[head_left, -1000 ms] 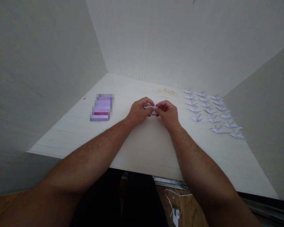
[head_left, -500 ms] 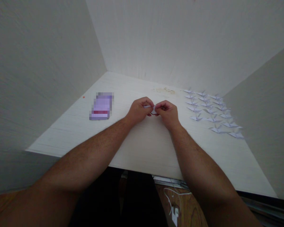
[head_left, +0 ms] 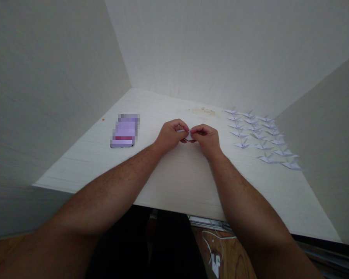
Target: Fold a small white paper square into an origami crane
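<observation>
A small folded piece of white paper (head_left: 188,136) is pinched between my two hands, over the middle of the white table (head_left: 180,182). My left hand (head_left: 172,135) grips its left side with thumb and fingers. On the other side, my right hand (head_left: 205,138) pinches it, fingertips almost meeting those of the left. Most of the paper is hidden by the fingers, so its exact folds cannot be made out. To the right of my hands, several white origami cranes (head_left: 258,136) stand in rows.
A pixelated purple rectangle (head_left: 125,130), perhaps a phone, lies on the table to the left. Walls (head_left: 177,46) enclose the table at the back and both sides. A brownish stain (head_left: 203,111) marks the back. Below, a white cable (head_left: 209,248) lies on the wooden floor.
Almost nothing differs. Both hands keep their pinch on the paper, with a very slight shift of the right fingers; the view has moved a touch.
</observation>
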The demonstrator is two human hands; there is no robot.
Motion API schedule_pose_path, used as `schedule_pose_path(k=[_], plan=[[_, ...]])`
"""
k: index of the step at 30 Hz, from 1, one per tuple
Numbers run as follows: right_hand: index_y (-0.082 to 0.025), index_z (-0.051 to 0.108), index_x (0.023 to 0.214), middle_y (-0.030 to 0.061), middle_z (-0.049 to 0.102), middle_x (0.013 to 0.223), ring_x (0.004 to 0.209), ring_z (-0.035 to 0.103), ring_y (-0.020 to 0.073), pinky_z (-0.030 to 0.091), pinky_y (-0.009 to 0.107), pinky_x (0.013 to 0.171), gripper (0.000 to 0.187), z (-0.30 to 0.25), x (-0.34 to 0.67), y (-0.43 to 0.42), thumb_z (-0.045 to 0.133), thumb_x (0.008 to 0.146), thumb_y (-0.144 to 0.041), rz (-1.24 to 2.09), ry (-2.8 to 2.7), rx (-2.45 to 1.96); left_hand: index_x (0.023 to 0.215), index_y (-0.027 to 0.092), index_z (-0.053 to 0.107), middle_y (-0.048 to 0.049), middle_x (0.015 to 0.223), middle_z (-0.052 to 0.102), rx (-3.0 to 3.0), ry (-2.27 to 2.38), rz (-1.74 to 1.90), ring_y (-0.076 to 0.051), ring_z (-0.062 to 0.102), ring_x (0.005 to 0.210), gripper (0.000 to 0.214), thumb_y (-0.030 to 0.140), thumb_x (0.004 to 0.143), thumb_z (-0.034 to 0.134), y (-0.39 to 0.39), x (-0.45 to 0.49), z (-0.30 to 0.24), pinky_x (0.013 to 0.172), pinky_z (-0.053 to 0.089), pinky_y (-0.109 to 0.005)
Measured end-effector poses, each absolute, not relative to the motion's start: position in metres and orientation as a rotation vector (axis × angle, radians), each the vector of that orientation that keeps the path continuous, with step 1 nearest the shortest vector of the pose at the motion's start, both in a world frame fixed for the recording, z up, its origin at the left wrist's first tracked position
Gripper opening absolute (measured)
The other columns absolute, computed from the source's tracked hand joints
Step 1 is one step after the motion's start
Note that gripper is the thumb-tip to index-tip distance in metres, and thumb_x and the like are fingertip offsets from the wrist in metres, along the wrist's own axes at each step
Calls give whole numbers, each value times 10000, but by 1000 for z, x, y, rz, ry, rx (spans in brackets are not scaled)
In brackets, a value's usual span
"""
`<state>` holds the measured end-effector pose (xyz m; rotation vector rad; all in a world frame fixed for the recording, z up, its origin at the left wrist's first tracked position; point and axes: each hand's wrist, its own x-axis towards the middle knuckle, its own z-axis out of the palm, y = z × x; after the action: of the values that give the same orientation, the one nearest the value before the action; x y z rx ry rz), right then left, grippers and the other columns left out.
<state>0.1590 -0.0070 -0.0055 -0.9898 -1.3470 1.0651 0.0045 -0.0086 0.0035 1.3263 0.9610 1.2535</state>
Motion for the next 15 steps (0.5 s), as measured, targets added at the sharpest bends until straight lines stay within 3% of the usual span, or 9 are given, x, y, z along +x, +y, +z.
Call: schedule_pose_path(k=[15], plan=[[-221,702,692,-24,683,743,640,634,111,573,274,607,93,-8,161,-7,650,672,-146,926,-1450,-960,782,139,597,-18,693,682,1174,907,1189,-137,681,586,215,150,645,763,-5,2,-1,556,588,-265]])
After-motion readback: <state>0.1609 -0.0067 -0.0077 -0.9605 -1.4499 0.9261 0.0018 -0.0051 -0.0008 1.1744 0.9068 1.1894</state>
